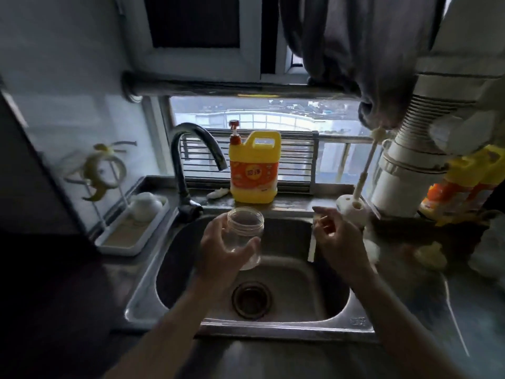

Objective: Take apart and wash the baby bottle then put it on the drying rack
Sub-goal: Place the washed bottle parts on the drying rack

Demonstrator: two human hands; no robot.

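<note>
My left hand (218, 250) grips the clear baby bottle body (246, 236), open-topped with its cap off, held tilted over the steel sink (273, 332). My right hand (338, 242) hovers over the sink's right side with the fingers curled towards the thumb. A thin pale strip (311, 250) shows just under those fingers; I cannot tell whether the hand holds it. The white drying rack tray (128, 239) stands left of the sink, with a white rounded piece (144, 206) resting in it.
A dark faucet (196, 149) arches over the sink's back left. Yellow dish soap (254, 170) stands behind the sink. A bottle brush (363, 170) stands in its holder at the back right, beside a white pipe (410, 165). A banana peel (101, 170) hangs on the rack.
</note>
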